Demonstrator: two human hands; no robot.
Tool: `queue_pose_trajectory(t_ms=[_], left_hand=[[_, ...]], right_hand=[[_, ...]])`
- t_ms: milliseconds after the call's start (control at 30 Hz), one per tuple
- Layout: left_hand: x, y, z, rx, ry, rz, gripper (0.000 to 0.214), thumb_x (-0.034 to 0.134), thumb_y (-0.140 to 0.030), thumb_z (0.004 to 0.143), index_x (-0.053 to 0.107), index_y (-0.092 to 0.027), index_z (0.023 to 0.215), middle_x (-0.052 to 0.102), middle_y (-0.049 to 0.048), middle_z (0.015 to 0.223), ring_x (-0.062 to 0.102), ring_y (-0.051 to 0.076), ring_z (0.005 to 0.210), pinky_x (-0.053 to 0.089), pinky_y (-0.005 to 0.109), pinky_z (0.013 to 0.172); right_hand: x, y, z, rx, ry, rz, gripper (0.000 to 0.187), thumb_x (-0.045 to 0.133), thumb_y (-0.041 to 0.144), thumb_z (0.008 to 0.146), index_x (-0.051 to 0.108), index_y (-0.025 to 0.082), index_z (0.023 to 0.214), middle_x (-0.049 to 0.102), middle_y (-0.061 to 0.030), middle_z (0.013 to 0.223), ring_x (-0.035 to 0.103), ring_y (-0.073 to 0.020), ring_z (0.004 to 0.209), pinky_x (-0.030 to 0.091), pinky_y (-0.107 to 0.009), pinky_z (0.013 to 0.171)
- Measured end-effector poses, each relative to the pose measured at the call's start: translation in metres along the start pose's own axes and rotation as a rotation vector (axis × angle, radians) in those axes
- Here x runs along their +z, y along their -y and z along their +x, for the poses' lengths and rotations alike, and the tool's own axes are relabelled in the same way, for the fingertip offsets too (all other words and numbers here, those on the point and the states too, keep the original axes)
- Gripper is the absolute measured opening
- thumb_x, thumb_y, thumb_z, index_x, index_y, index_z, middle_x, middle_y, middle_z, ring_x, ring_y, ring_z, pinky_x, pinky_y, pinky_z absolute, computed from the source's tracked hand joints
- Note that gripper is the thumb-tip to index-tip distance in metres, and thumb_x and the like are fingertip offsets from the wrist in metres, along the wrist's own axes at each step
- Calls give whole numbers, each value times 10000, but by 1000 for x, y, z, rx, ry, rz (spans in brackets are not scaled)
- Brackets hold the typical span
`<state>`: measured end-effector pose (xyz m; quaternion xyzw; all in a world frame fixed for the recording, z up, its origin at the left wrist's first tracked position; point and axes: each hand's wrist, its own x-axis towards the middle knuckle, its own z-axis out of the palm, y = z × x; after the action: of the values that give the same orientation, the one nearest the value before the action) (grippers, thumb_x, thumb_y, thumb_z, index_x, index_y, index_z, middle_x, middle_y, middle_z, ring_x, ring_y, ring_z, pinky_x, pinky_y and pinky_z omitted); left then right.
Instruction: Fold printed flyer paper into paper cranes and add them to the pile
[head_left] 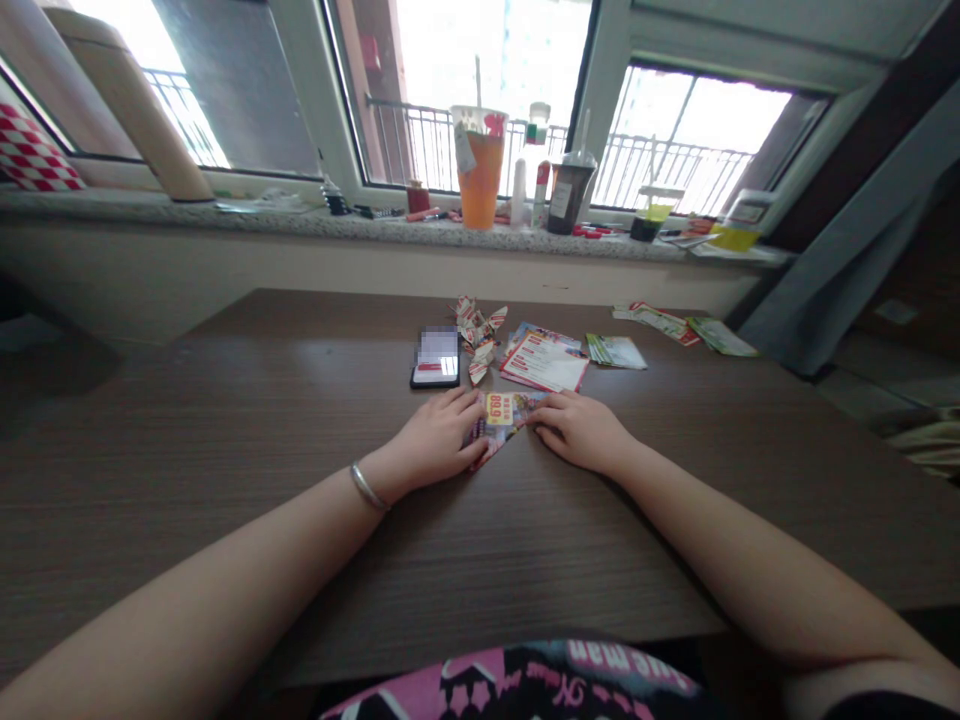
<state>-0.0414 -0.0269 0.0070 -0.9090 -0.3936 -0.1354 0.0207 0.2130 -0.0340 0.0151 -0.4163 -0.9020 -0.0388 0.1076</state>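
A printed paper flyer (pixel 501 410), folded to a roughly triangular shape, lies on the table between my hands. Its face carries a yellow patch with red figures "89.9". My left hand (pixel 444 435), with a silver bangle at the wrist, holds the flyer's left side, fingers above and thumb at the lower edge. At the right corner, the fingers of my right hand (pixel 577 428) pinch the paper; their tips are partly hidden. Just beyond are several folded paper shapes (pixel 478 335), striped red and cream, and a stack of flyers (pixel 547 360).
A phone (pixel 436 357) lies beyond my left hand. To the right are small green-and-white cards (pixel 615 351) and more printed papers (pixel 667 324). Behind the brown table (pixel 225 420), the windowsill (pixel 300 222) bears an orange drink cup (pixel 478 170), a dark cup (pixel 568 195) and small bottles.
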Motion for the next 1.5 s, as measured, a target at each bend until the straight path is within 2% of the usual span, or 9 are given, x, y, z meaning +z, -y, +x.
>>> queue_pose_trajectory(t_ms=[167, 300, 500, 633, 833, 933, 1100, 1267, 1500], left_hand=[[-9, -7, -3, 22, 39, 50, 531, 455, -558, 904, 578, -120, 1178, 500, 188, 1385, 384, 326, 1344, 313, 499, 1101], [-14, -12, -6, 59, 3, 125, 522, 479, -571, 893, 597, -127, 1141, 589, 167, 1257, 419, 327, 1303, 313, 486, 1091], [-19, -17, -2, 87, 72, 194, 343, 506, -417, 906, 653, -121, 999, 642, 114, 959, 596, 257, 925, 485, 395, 853], [-22, -17, 0, 175, 90, 148, 259, 482, -319, 910, 666, -138, 897, 631, 105, 911, 596, 232, 871, 502, 368, 801], [-17, -11, -1, 293, 34, -57, 218, 523, -274, 888, 652, -163, 1024, 597, 114, 1219, 558, 245, 1129, 461, 385, 982], [-13, -7, -1, 340, 49, -167, 251, 539, -256, 878, 623, -174, 1100, 576, 100, 1294, 502, 239, 1237, 410, 381, 1058], [-14, -1, 0, 312, 107, -227, 385, 589, -311, 854, 571, -200, 1222, 581, 86, 1303, 522, 237, 1215, 411, 387, 1050], [-14, 6, 0, 287, 112, -179, 388, 585, -400, 867, 595, -216, 1209, 605, 73, 1267, 537, 243, 1177, 416, 385, 1028], [-11, 6, 0, 306, 106, -97, 495, 562, -419, 876, 517, -224, 1328, 516, 78, 1379, 509, 269, 1184, 404, 418, 1025]], right_hand=[[-1, 2, 0, 12, 7, -17, 252, 493, 320, 930, 688, 234, 1063, 663, -73, 1117, 588, -206, 1011, 450, -333, 894], [-1, 3, 0, 16, 3, -9, 251, 497, 325, 928, 689, 237, 1062, 657, -61, 1138, 589, -211, 1001, 451, -338, 887], [-1, 2, 1, 13, 8, 3, 286, 481, 344, 939, 683, 245, 1116, 662, -66, 1074, 586, -212, 986, 447, -337, 887], [-3, 4, 2, 24, 20, 6, 288, 487, 366, 937, 688, 235, 1096, 662, -74, 1059, 592, -213, 973, 454, -336, 870], [-2, 2, 0, 11, 16, 37, 322, 538, 365, 909, 660, 210, 1164, 650, -95, 1095, 586, -225, 1001, 463, -358, 892], [1, -1, 0, -11, 11, 55, 338, 548, 362, 905, 652, 200, 1184, 645, -100, 1110, 578, -231, 1019, 463, -373, 916], [5, -6, 0, -39, 6, 72, 339, 526, 357, 922, 648, 224, 1209, 632, -101, 1140, 576, -231, 1020, 467, -386, 918], [3, -9, -2, -77, 29, 87, 396, 532, 398, 912, 611, 224, 1259, 608, -115, 1191, 567, -244, 1062, 462, -404, 925], [-5, -9, -4, -154, 71, 171, 531, 639, 490, 813, 590, 193, 1251, 614, -111, 1219, 570, -253, 1090, 458, -404, 938]])
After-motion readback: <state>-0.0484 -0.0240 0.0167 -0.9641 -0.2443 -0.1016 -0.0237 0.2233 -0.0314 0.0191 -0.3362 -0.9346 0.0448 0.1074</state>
